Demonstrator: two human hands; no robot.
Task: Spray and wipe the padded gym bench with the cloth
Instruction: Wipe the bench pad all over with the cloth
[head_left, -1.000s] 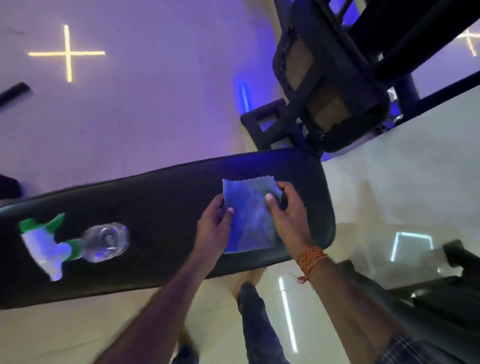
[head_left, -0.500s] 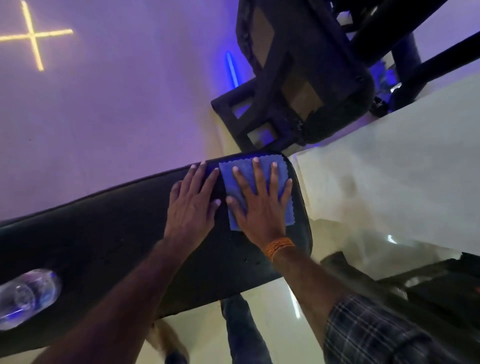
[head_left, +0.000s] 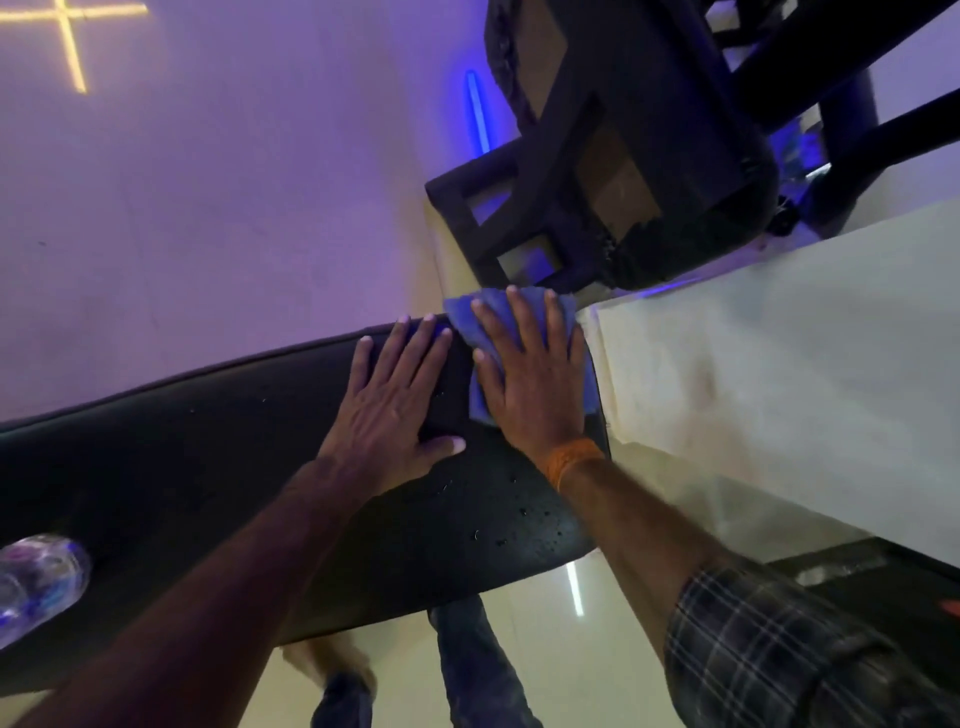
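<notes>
Pressing flat, my right hand (head_left: 527, 374) lies palm down with fingers spread on the blue microfibre cloth (head_left: 480, 332), gripping nothing, only pinning it to the black padded gym bench (head_left: 208, 467). That cloth sits at the far right corner of the pad, and its upper edge, under my fingertips, pokes out past the bench's far rim. Just right of the hand the pad ends in a rounded end edge, so there is almost no surface left that way; beyond it is pale glossy floor (head_left: 779, 364). Ahead of the fingertips stands a dark metal machine frame with brown panels (head_left: 623, 156), close to the bench corner.

My left hand (head_left: 392, 400) is also open and flat, fingers together, resting bare on the pad just left of the cloth, its thumb reaching toward my right wrist with the orange thread band (head_left: 574, 460). It holds nothing. Behind both wrists, toward me, the pad carries scattered droplets. Far to the left of my left arm a long stretch of bench is open, with only the clear plastic spray bottle (head_left: 36, 582) lying on it at the frame's edge.

Compared with half a second ago, the cloth and right hand have slid farther toward the far corner, the cloth now overhanging the rim, and the left hand has moved up alongside.
</notes>
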